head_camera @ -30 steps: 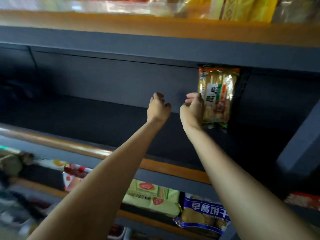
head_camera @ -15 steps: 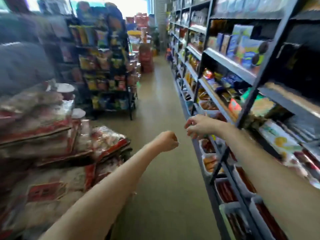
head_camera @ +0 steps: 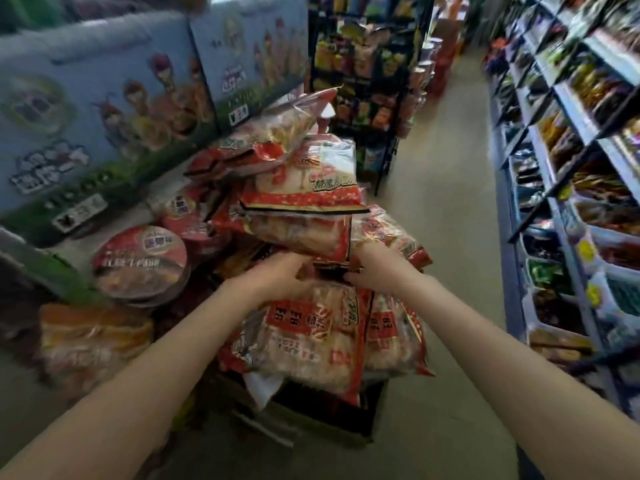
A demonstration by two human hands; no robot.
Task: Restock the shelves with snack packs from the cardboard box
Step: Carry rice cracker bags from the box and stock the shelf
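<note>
A heap of red-and-clear snack packs (head_camera: 322,327) rises out of a dark cardboard box (head_camera: 311,415) on the floor. One red snack pack (head_camera: 298,223) lies tilted across the top of the heap. My left hand (head_camera: 282,275) is under its near edge, fingers curled on it. My right hand (head_camera: 375,268) grips the same pack at its lower right corner. Both arms reach forward from the bottom of the view. The shelves (head_camera: 568,188) run along the right side, filled with goods.
Large blue printed cartons (head_camera: 104,109) stand at the left. Round red bowl-noodle tubs (head_camera: 140,261) and an orange wrapped pack (head_camera: 93,341) sit beside the box. A dark rack of snacks (head_camera: 370,81) stands behind the heap. The aisle floor (head_camera: 446,209) runs between heap and shelves.
The view swung from the dark shelf with one yellow pack, past the aisle, down to the box. Both hands went from empty fists to gripping the top red pack.
</note>
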